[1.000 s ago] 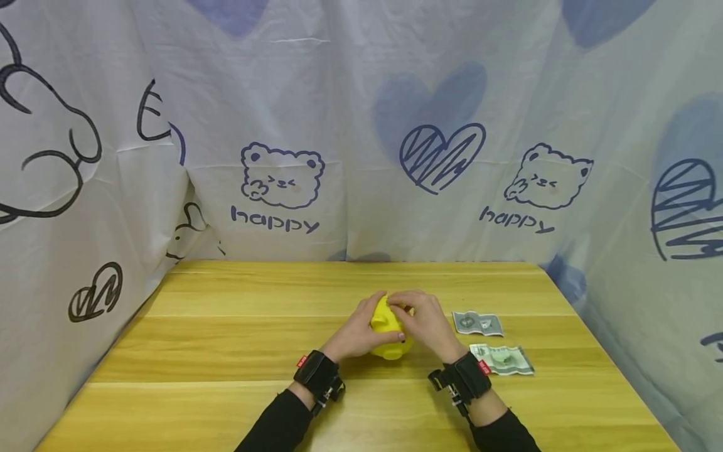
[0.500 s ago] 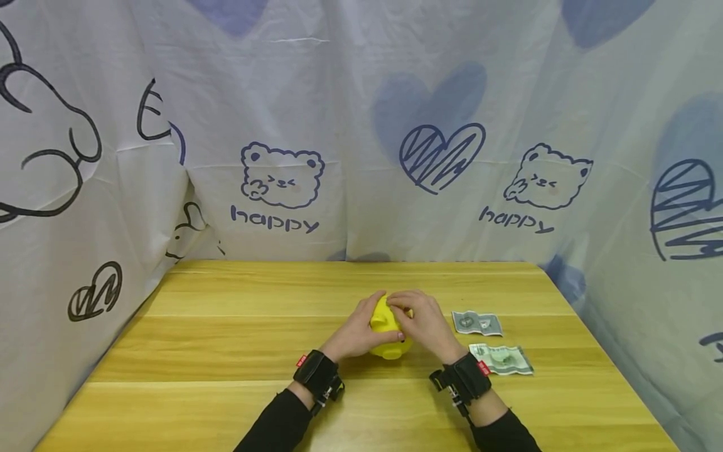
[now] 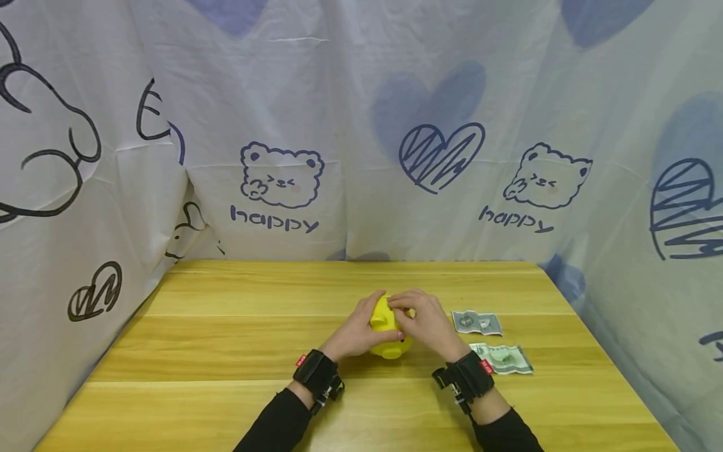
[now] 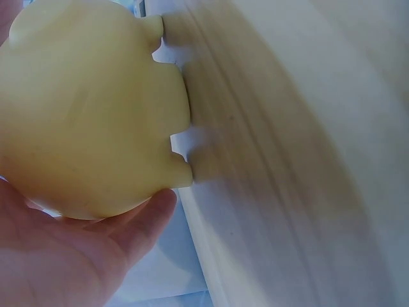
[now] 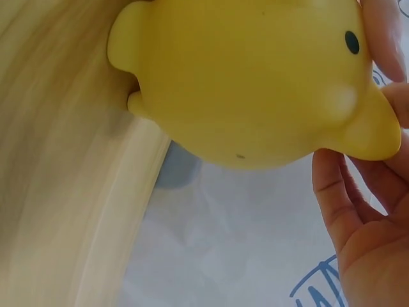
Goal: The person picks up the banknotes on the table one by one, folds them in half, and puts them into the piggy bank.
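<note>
A yellow piggy bank (image 3: pixel 391 351) with rounded ears and stubby feet stands on the wooden table (image 3: pixel 226 351). My left hand (image 3: pixel 357 329) grips it from the left, thumb across the near side. The left wrist view shows its smooth body (image 4: pixel 89 115) with the feet at the tabletop. At the top, my right hand (image 3: pixel 425 321) has its thumb and fingers brought together. By the right wrist view, its fingers (image 5: pixel 329 192) touch around one ear (image 5: pixel 377 131). I cannot tell whether anything is pinched between those fingertips.
Two creased banknotes lie right of the right hand: a grey one (image 3: pixel 477 323) farther back and a green one (image 3: pixel 505 359) nearer, partly behind the right wrist's camera strap (image 3: pixel 471 373). A white printed cloth (image 3: pixel 361 188) hangs behind the table and on both sides.
My right wrist has shifted very slightly to the right, its fingertips staying at the top of the piggy bank. The left hand, piggy bank and both banknotes look unmoved.
</note>
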A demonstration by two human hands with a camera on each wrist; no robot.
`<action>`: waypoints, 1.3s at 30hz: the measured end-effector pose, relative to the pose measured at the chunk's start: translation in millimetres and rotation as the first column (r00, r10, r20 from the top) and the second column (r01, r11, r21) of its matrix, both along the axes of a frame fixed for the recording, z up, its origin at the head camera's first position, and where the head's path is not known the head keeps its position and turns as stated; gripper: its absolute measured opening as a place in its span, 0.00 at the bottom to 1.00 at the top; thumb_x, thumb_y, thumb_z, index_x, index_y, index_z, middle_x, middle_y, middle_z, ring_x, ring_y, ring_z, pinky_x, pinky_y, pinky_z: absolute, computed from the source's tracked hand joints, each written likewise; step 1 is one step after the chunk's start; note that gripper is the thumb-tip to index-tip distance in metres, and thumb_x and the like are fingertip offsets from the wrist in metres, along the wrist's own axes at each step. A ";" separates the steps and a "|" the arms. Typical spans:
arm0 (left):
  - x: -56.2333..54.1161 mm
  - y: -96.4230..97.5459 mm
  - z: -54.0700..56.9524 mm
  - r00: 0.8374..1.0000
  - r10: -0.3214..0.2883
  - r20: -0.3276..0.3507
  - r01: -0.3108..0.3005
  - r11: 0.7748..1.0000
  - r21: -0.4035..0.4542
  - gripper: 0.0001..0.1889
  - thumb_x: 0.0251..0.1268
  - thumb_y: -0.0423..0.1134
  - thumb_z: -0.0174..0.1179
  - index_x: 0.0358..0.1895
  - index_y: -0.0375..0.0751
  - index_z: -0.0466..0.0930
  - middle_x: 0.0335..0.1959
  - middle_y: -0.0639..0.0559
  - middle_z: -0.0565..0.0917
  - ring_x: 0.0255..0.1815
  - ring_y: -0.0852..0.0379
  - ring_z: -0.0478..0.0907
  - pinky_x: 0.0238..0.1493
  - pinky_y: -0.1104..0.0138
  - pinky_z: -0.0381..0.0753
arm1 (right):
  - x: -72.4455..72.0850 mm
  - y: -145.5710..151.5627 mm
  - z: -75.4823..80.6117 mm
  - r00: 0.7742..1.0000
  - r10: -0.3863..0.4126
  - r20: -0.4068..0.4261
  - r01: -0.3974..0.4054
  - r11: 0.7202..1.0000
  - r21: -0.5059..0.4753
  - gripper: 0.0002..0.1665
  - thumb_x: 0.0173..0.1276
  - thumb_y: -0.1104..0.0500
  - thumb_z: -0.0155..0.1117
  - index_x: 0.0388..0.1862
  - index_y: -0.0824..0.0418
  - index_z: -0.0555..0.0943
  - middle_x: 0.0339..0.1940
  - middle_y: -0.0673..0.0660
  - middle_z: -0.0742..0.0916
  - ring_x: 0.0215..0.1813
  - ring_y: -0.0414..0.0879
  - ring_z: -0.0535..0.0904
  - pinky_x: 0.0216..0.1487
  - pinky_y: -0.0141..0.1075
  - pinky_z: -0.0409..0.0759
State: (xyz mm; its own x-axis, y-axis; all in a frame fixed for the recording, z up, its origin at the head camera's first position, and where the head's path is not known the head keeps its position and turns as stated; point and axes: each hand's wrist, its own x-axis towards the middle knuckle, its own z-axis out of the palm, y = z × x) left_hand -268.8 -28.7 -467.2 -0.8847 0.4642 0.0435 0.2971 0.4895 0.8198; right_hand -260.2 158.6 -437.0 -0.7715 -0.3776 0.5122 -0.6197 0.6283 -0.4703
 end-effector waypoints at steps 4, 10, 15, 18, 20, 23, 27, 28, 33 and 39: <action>-0.5 -0.1 -0.5 1.000 0.002 0.001 -0.002 1.000 -0.002 0.55 0.55 0.66 0.65 0.79 0.51 0.45 0.74 0.41 0.58 0.60 0.50 0.71 0.60 0.54 0.76 | 0.1 0.8 0.8 1.000 0.000 0.009 0.000 1.000 0.005 0.11 0.63 0.65 0.67 0.45 0.62 0.88 0.46 0.55 0.89 0.49 0.48 0.83 0.37 0.35 0.82; 0.2 -0.1 0.8 1.000 0.005 0.002 -0.005 1.000 -0.017 0.54 0.55 0.67 0.65 0.79 0.52 0.45 0.75 0.42 0.58 0.63 0.48 0.70 0.62 0.52 0.75 | -0.9 2.8 -0.4 1.000 0.019 -0.005 -0.019 1.000 -0.005 0.10 0.64 0.66 0.67 0.44 0.61 0.89 0.46 0.54 0.89 0.51 0.49 0.83 0.41 0.38 0.83; 2.0 -0.4 1.9 1.000 0.006 0.005 -0.006 1.000 -0.013 0.54 0.55 0.66 0.65 0.79 0.51 0.45 0.75 0.41 0.58 0.63 0.47 0.70 0.62 0.51 0.74 | -1.6 4.3 -1.3 0.999 0.046 -0.022 -0.046 0.999 -0.013 0.10 0.63 0.66 0.67 0.43 0.61 0.89 0.45 0.53 0.89 0.50 0.49 0.84 0.42 0.38 0.84; 2.0 -0.5 1.6 1.000 0.009 0.001 -0.009 1.000 -0.016 0.54 0.55 0.66 0.65 0.79 0.51 0.45 0.75 0.41 0.58 0.62 0.48 0.70 0.62 0.51 0.74 | -1.6 4.8 -1.2 0.998 0.057 -0.016 -0.057 0.998 -0.017 0.10 0.64 0.66 0.66 0.43 0.61 0.89 0.45 0.53 0.89 0.50 0.48 0.84 0.43 0.37 0.84; 1.7 -0.2 1.0 1.000 0.014 0.000 -0.014 1.000 -0.021 0.55 0.54 0.67 0.65 0.79 0.51 0.45 0.75 0.41 0.58 0.61 0.49 0.70 0.61 0.52 0.75 | -1.6 5.3 -1.3 0.999 0.052 -0.006 -0.052 0.998 -0.024 0.10 0.65 0.65 0.66 0.44 0.60 0.88 0.45 0.54 0.89 0.49 0.48 0.84 0.42 0.38 0.84; 1.4 0.3 0.2 1.000 0.021 0.003 -0.021 1.000 -0.020 0.55 0.54 0.67 0.65 0.79 0.51 0.45 0.75 0.42 0.59 0.60 0.49 0.71 0.60 0.52 0.75 | -2.2 6.4 -2.2 1.000 0.018 0.005 -0.018 0.999 -0.028 0.10 0.66 0.65 0.65 0.45 0.59 0.88 0.45 0.55 0.89 0.47 0.48 0.85 0.41 0.40 0.85; 0.9 1.3 0.5 1.000 0.027 -0.005 -0.027 0.999 -0.027 0.55 0.53 0.68 0.65 0.79 0.52 0.46 0.74 0.42 0.60 0.57 0.51 0.71 0.57 0.54 0.76 | -3.2 9.5 -2.6 0.999 -0.046 0.020 0.046 0.999 -0.022 0.10 0.67 0.64 0.65 0.46 0.59 0.87 0.46 0.56 0.89 0.45 0.48 0.85 0.42 0.42 0.85; 0.8 1.4 0.8 1.000 0.028 -0.011 -0.029 0.999 -0.031 0.55 0.53 0.68 0.65 0.79 0.52 0.46 0.74 0.43 0.60 0.56 0.51 0.71 0.56 0.55 0.76 | -3.3 10.3 -2.1 0.998 -0.057 0.025 0.057 0.998 -0.020 0.10 0.68 0.64 0.65 0.46 0.59 0.87 0.45 0.56 0.89 0.45 0.48 0.85 0.43 0.42 0.85; 1.2 -0.5 2.9 0.999 0.033 -0.040 -0.034 0.999 -0.034 0.55 0.53 0.68 0.65 0.79 0.49 0.49 0.73 0.43 0.62 0.55 0.52 0.71 0.53 0.57 0.76 | -3.8 14.6 -0.1 0.994 -0.093 0.052 0.094 0.995 -0.025 0.10 0.69 0.63 0.63 0.46 0.61 0.86 0.45 0.57 0.89 0.45 0.48 0.85 0.43 0.42 0.85; 2.9 -6.1 5.3 0.995 0.042 -0.096 -0.045 0.998 -0.033 0.51 0.54 0.67 0.65 0.77 0.50 0.55 0.72 0.44 0.65 0.58 0.51 0.72 0.55 0.57 0.76 | -2.0 20.6 0.0 0.985 -0.140 0.106 0.140 0.990 0.006 0.11 0.70 0.59 0.63 0.48 0.60 0.86 0.47 0.56 0.89 0.47 0.50 0.85 0.47 0.45 0.84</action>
